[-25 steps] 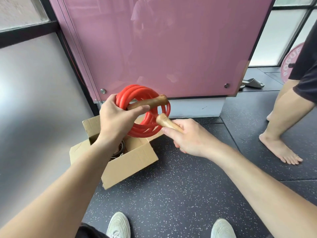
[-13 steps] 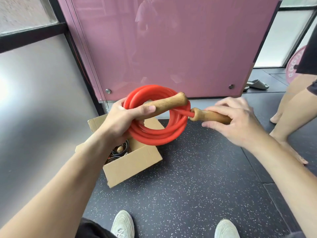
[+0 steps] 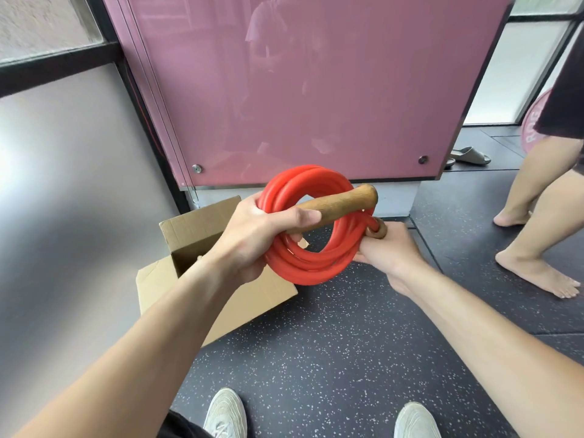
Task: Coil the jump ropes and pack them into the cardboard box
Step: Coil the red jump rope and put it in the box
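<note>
Person standing, camera looking down over both hands. Open brown cardboard box (image 3: pixel 192 227) sits on the dark speckled rubber floor (image 3: pixel 331 358) with its flaps up. Its inside is mostly hidden behind the left forearm.

Thick red rubber jump rope (image 3: pixel 305 268): wound into a round coil of several loops, held in the air above and just right of the box, not in it. Coil stands roughly upright, open centre towards the camera.

Left hand (image 3: pixel 252 240): grip closed round the coil's box-side edge. Fingers curl through the centre. Thumb pins the long tan wooden handle (image 3: pixel 339 205) against the front of the loops. That handle lies tilted across the upper coil, and its thick end pokes past the rim farthest from the box.

Right hand (image 3: pixel 390 249): at the coil's edge away from the box. Grip narrow, wrapped on the second wooden handle (image 3: pixel 378 229). Only the handle's rounded top shows above the hand, where a red strand enters it. Fingertips hidden behind the loops.

Around the box:
- Glossy pink wall panel (image 3: pixel 316 90) stands behind it.
- Two white sneakers (image 3: pixel 226 412) are nearer the camera than the box.
- Another person's bare feet (image 3: pixel 537 273) are well to its right.
- A grey slipper (image 3: pixel 471 154) lies beyond those, by the panel's far corner.
</note>
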Tool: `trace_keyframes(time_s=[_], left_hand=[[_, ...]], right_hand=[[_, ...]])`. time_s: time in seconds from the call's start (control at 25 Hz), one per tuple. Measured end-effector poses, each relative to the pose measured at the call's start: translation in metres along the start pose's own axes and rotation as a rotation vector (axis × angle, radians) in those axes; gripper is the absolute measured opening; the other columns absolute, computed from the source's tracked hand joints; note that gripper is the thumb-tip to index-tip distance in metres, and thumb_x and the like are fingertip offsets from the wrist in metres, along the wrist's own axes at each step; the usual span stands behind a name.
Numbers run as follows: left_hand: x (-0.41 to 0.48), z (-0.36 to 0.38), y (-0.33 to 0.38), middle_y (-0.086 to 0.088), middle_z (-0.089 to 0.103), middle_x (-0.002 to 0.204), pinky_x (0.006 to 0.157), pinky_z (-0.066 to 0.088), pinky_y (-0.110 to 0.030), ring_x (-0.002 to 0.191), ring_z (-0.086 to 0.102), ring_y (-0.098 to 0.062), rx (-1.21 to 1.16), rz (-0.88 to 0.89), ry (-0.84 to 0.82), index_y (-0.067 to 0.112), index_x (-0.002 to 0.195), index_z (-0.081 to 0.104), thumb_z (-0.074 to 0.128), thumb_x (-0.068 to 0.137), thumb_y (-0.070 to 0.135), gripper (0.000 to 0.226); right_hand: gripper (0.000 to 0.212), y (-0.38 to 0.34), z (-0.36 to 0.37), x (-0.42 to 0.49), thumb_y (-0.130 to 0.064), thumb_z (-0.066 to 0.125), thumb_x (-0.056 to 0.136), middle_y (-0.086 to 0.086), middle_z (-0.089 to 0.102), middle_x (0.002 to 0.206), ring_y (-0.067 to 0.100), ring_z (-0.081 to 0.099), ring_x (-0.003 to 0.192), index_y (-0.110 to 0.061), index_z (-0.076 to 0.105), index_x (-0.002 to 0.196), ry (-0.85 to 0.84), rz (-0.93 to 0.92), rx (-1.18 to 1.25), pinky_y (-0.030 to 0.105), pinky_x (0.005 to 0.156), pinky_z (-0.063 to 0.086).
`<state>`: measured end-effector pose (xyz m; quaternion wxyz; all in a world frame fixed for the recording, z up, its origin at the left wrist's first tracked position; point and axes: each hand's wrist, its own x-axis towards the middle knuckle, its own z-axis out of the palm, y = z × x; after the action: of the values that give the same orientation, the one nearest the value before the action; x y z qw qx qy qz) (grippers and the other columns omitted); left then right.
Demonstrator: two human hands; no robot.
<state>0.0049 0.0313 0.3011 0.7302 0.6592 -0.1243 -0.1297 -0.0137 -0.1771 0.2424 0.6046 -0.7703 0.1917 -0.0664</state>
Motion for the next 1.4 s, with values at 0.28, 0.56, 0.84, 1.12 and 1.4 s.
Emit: trace_keyframes(time_s=[0.28, 0.56, 0.84, 1.12, 1.4], left_hand=[[0.006, -0.025, 0.003, 0.000, 0.047, 0.061, 0.052, 0.034, -0.026, 0.047, 0.043, -0.011, -0.263, -0.082, 0.020, 0.015, 0.105, 0.069, 0.078, 0.054, 0.036, 0.056], [-0.004, -0.009, -0.004, 0.000, 0.049, 0.056, 0.043, 0.037, -0.021, 0.046, 0.046, -0.011, -0.140, -0.020, 0.021, 0.025, 0.057, 0.071, 0.076, 0.064, 0.021, 0.009], [-0.001, -0.022, -0.010, 0.002, 0.056, 0.061, 0.050, 0.042, -0.023, 0.053, 0.051, -0.012, 0.055, -0.005, 0.066, 0.015, 0.088, 0.071, 0.080, 0.064, 0.020, 0.026], [-0.005, -0.043, -0.010, -0.010, 0.047, 0.070, 0.060, 0.040, -0.033, 0.062, 0.042, -0.022, 0.062, 0.010, 0.106, 0.011, 0.089, 0.067, 0.083, 0.055, 0.017, 0.038], [-0.014, -0.069, 0.005, -0.007, 0.042, 0.052, 0.041, 0.038, -0.021, 0.043, 0.042, -0.018, -0.083, -0.087, 0.241, 0.011, 0.071, 0.065, 0.075, 0.057, 0.020, 0.019]], right_hand=[[0.028, -0.028, -0.014, -0.009, 0.003, 0.047, 0.084, 0.034, 0.061, 0.128, 0.040, 0.063, 0.114, -0.001, 0.071, 0.098, -0.538, 0.019, 0.631, 0.039, 0.092, 0.057], [0.065, -0.027, 0.007, -0.021, -0.048, 0.072, 0.081, 0.035, 0.068, 0.111, 0.037, 0.070, 0.098, 0.008, 0.065, 0.113, -0.429, -0.009, 0.464, 0.036, 0.081, 0.058], [0.047, -0.021, 0.007, -0.011, -0.040, 0.078, 0.079, 0.013, 0.078, 0.098, 0.028, 0.076, 0.093, -0.013, 0.066, 0.115, -0.411, 0.179, -0.056, 0.048, 0.101, 0.050], [0.036, -0.014, 0.050, -0.020, -0.014, 0.068, 0.088, 0.039, 0.066, 0.098, 0.045, 0.073, 0.091, 0.012, 0.065, 0.113, -0.433, 0.289, 0.232, 0.039, 0.084, 0.061], [0.024, -0.025, 0.045, -0.015, -0.034, 0.077, 0.077, -0.002, 0.070, 0.075, 0.019, 0.065, 0.071, -0.018, 0.058, 0.080, -0.076, -0.448, -0.533, 0.029, 0.063, 0.050]])
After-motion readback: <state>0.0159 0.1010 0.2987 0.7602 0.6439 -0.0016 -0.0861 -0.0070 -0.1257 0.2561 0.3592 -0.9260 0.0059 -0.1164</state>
